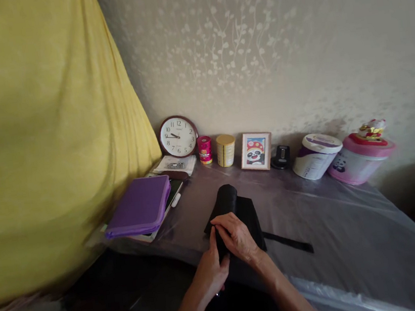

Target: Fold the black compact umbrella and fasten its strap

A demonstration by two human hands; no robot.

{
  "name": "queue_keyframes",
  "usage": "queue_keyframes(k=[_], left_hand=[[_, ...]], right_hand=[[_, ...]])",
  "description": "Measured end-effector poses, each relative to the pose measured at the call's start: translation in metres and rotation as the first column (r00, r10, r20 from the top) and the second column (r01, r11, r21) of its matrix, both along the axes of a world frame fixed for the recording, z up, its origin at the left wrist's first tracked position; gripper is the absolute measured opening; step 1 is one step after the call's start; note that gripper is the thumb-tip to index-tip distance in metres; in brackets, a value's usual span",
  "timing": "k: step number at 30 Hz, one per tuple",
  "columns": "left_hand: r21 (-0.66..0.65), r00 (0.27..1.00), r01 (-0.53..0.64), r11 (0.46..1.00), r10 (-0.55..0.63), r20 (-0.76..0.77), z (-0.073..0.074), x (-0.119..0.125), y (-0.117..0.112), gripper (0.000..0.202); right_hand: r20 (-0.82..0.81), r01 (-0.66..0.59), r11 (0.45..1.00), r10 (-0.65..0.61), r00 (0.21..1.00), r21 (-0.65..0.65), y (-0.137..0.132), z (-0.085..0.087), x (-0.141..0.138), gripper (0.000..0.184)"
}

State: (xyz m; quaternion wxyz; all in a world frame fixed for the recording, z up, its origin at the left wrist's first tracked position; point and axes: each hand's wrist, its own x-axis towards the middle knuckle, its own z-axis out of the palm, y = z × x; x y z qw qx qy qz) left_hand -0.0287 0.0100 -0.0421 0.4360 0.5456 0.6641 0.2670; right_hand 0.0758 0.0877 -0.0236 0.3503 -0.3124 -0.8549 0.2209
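A black cloth or soft-leather roll (225, 199) lies near the front edge of the table, with a flat flap (249, 214) of the same black material beside it. From its right side a narrow black strap (291, 243) stretches across the tabletop. My left hand (212, 271) grips the near end of the roll from the left, thumb up along its side. Fingers bent and pinching, my right hand (236, 236) presses on the roll from above, close to the left thumb. The part of the roll beneath my hands is hidden.
On the left, a purple zip folder (139, 205) rests on books. Along the wall stand a round clock (179, 136), a pink can (204, 149), a yellow canister (225, 150), a framed panda picture (256, 151), a black stapler-like object (281, 157), a white tub (317, 156) and a pink-lidded tub (361, 158).
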Motion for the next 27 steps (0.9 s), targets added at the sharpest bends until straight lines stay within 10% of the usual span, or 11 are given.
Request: queue_keyframes(k=[16,27], left_hand=[[0.014,0.997,-0.064,0.998,0.064,-0.038,0.001,-0.001,-0.001,0.072],[-0.048,0.999,-0.051,0.998,0.05,-0.021,0.002,-0.002,-0.002,0.072]], right_hand=[[0.224,0.218,0.973,-0.231,0.947,0.08,0.114,-0.024,-0.01,0.026],[0.133,0.598,0.755,-0.586,0.799,-0.269,0.101,-0.034,0.08,0.035]])
